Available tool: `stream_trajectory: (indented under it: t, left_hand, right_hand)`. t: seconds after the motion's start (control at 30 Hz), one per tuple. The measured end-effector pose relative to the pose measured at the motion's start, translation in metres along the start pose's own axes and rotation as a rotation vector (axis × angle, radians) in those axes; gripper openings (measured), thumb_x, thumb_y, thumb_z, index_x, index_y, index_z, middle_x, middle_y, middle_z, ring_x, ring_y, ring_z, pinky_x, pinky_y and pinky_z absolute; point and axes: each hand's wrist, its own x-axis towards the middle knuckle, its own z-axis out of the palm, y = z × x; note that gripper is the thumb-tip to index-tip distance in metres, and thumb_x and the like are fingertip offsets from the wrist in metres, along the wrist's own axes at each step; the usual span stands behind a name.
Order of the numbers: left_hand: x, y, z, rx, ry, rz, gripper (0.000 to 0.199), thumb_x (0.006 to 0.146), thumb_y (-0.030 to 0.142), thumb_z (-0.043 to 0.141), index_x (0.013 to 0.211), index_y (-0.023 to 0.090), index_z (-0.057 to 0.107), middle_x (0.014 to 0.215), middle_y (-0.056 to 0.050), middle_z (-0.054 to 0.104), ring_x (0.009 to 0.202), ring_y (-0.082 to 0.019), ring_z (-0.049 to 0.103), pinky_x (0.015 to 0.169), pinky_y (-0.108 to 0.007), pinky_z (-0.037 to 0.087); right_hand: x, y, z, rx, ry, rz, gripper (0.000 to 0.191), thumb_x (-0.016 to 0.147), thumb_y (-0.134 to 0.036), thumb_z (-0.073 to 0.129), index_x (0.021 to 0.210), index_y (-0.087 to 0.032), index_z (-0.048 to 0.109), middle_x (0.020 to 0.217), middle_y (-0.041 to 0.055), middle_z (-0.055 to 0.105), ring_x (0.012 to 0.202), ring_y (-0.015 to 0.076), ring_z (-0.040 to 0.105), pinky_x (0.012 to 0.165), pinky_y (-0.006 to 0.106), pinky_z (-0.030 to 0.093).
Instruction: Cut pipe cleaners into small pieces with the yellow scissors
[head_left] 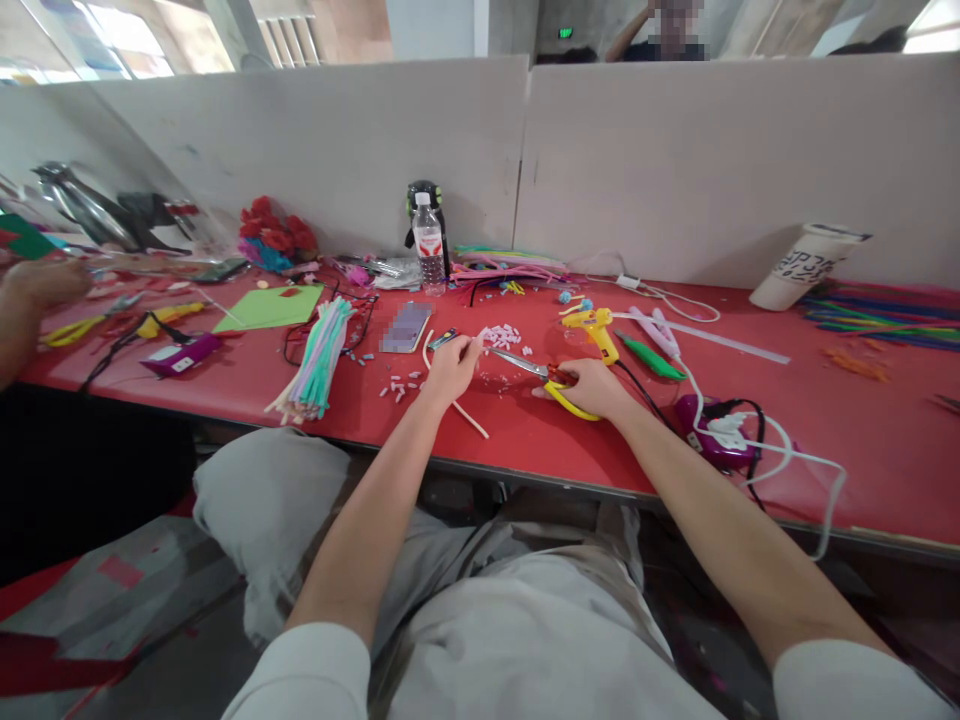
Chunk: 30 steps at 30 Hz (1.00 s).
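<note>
My right hand (589,388) is closed around the yellow handles of a pair of scissors (570,398), whose blades point left toward my other hand. My left hand (452,368) pinches a pale pink pipe cleaner (481,341), mostly hidden by the fingers, close to the blade tips. Just beyond lies a small heap of cut pink pieces (501,336). More short pieces (401,384) are scattered left of my left hand. A cream pipe cleaner (471,420) curves on the table under my left wrist. A bundle of pastel pipe cleaners (322,355) lies further left.
On the red table (517,440) are a phone (406,328), a water bottle (429,245), a yellow glue gun (596,332), a green marker-like object (651,357), a purple power strip (716,435) with trailing cords, and a paper cup (806,268). Another person's hand (52,283) is at far left.
</note>
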Motion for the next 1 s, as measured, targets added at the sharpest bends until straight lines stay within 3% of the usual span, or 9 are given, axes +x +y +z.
stream_trajectory:
  t: [1.0]
  left_hand:
    - [-0.0007,0.0003,0.0008,-0.017,-0.014,-0.041,0.045,0.098,0.046,0.038,0.063,0.019,0.048,0.056,0.000,0.053,0.055,-0.013,0.049,0.061,-0.028,0.037]
  right_hand:
    - [0.0020,0.0023,0.0039,-0.022,0.027,-0.010,0.059,0.065,-0.076,0.064,0.059,-0.021,0.046,0.057,-0.0011,0.049,0.053,0.0117,0.038,0.052,0.027,0.024]
